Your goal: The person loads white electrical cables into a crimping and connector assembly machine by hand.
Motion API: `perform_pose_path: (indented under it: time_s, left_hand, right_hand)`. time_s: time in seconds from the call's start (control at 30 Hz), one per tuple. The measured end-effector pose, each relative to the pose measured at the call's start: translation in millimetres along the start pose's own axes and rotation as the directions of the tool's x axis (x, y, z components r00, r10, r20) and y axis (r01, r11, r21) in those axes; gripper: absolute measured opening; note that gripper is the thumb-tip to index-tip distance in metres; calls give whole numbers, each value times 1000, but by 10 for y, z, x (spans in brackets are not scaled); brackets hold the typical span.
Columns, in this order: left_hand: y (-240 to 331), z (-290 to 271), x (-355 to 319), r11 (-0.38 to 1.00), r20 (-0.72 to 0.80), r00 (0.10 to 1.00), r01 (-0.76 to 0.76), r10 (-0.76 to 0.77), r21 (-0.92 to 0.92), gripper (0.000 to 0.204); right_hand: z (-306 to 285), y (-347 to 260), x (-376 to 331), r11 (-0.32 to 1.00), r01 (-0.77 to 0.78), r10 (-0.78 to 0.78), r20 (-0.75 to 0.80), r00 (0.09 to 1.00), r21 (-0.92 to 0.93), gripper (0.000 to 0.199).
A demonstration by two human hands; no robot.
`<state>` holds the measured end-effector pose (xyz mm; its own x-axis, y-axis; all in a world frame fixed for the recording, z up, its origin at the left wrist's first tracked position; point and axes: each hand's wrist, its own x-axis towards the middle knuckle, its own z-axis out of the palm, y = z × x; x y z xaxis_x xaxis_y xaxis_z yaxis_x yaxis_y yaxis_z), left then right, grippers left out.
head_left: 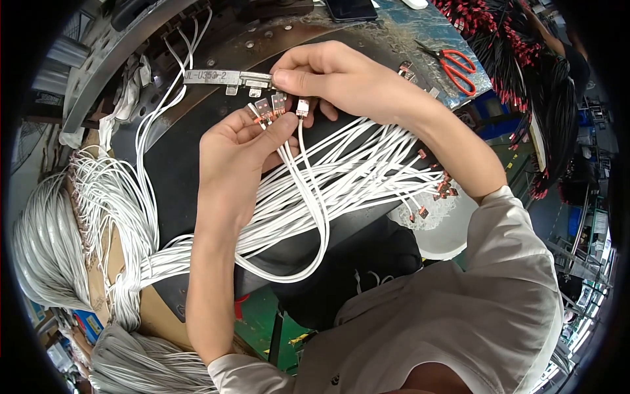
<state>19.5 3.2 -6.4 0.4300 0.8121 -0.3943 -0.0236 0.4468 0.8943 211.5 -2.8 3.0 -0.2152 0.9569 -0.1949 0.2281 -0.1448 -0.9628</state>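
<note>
- Nearest you, your pale sleeves come in from the lower edge, over a dark work surface [177, 177].
- Your left hand [233, 154] has thumb and fingers pinched together on white wires [308, 217] just below their small metal terminals [270, 106], which stick up above the fingertips.
- Those wires loop down toward you and back up, and a wider fan of the same white wires runs off to your right, ending in red-tipped terminals [440, 187] beside a white bowl [453, 236].
- Your right hand [341, 79] reaches across just above the left, fingers closed on the end of a flat metal fixture [223, 77]; one terminal sits at its fingertips, though whether it is gripped too is hard to tell.
- To your left lie thick bundles of white wire [46, 249].
- Farther off, red-handled scissors [456, 65] rest on a blue mat [433, 29], with black, red-tipped wires [505, 52] beyond.
</note>
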Motion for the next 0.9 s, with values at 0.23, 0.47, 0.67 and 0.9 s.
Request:
perform_pose_path:
  time_s: [0.23,0.47,0.67,0.9]
  left_hand:
    - [-21,-44,-10,1000,35,999,-7,7,12,12]
    - [5,-45,-10,1000,-27,1000,9,-9,-4,12]
    - [33,-37,-84,999,27,1000,12,-11,-36,22]
    - [-31,-62,-83,1000,74,997,20,-19,-23,26]
  right_hand:
    - [-66,69,24,991,132,-132,35,991,14,33]
    - [-175,41,13,995,95,-93,86,992,-20,31]
    - [-193,48,27,996,74,-68,114,991,-52,30]
    - [-314,113,73,997,73,-73,-14,997,-7,31]
